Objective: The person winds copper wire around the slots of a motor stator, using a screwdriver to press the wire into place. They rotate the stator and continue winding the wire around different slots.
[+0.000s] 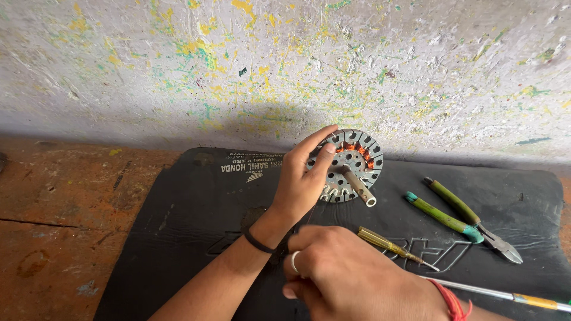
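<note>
My left hand (300, 181) grips the left rim of a round grey slotted motor stator (355, 161), holding it on edge above a black mat (190, 220). The stator has orange copper winding in its upper slots and a metal shaft (361, 188) pointing toward me. My right hand (351, 276) is low in the frame, fingers curled closed, with a ring on one finger; a thin wire seems to run from it up toward the stator. Whether it pinches that wire is hard to see.
A yellow-handled screwdriver (392, 245) lies on the mat just right of my right hand. Green-handled pliers (461, 217) lie further right. A long metal rod with a yellow band (505, 295) lies at the lower right. A paint-spattered wall (285, 65) stands behind; rusty orange floor (59, 214) lies left.
</note>
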